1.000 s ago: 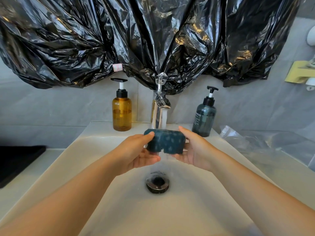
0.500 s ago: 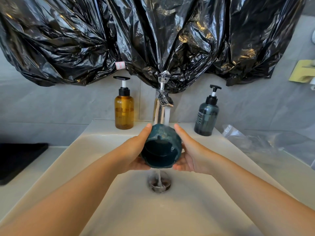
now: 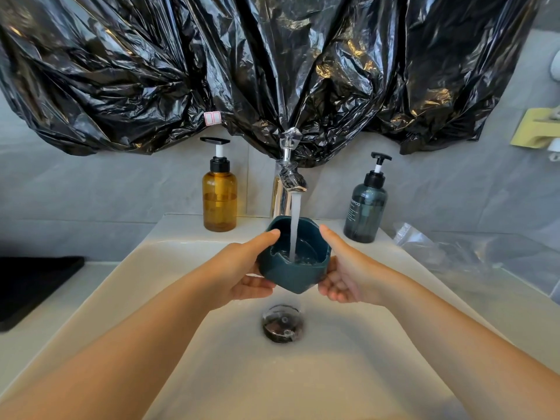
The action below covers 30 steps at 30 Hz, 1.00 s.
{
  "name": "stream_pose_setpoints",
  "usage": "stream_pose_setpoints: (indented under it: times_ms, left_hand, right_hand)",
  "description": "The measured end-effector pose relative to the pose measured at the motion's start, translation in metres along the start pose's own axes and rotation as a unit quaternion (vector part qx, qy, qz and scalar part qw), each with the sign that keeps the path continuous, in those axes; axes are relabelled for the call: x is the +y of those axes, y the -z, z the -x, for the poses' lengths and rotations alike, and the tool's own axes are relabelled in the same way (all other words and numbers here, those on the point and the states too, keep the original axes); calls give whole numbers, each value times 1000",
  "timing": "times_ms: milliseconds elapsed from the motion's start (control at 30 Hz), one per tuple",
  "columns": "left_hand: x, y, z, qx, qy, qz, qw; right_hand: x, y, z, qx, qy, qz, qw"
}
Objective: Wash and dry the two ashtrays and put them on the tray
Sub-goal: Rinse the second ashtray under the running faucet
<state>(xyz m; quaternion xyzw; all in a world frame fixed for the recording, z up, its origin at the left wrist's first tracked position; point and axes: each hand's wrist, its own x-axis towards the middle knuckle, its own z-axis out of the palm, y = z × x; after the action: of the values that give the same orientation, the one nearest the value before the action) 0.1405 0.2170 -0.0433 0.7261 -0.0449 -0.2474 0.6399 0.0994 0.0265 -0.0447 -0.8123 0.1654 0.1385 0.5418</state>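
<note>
Cupping the teal ashtray (image 3: pixel 292 272) in both hands — left (image 3: pixel 242 274), right (image 3: pixel 348 275) — thumbs on rim, under running faucet (image 3: pixel 288 183)

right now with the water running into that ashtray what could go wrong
1. The ashtray is wet and pinched only at its sides by the left hand and right hand; it might slip and hit the sink.
2. The water stream lands inside the upturned bowl, so it may splash out toward the amber bottle and dark bottle.
</note>
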Motion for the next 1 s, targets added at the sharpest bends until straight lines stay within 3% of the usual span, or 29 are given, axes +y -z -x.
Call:
stream_pose_setpoints:
  times_ms: [100, 200, 333, 533, 733, 900, 1000]
  left_hand:
    - [-1, -1, 2, 1, 4, 27, 1000]
    - [-3, -1, 4, 6, 9, 6, 1000]
    - [-5, -2, 5, 2, 8, -53, 999]
    - [-4, -2, 3, 3, 6, -88, 996]
    - [-6, -1, 1, 17, 0, -124, 992]
    - [-7, 1, -1, 26, -2, -114, 993]
    - [-7, 1, -1, 21, -7, -116, 993]
  right_hand:
    - [-4, 4, 6, 12, 6, 70, 997]
    - [-10, 10, 6, 133, 87, 66, 985]
    - [-16, 18, 4, 265, 279, 66, 921]
    - [-79, 13, 21, 291, 441, 131, 839]
    - [-121, 5, 10, 263, 461, 237, 814]
    - [-107, 0, 11, 303, 469, 242, 793]
    - [-92, 0, 17, 273, 458, 285, 796]
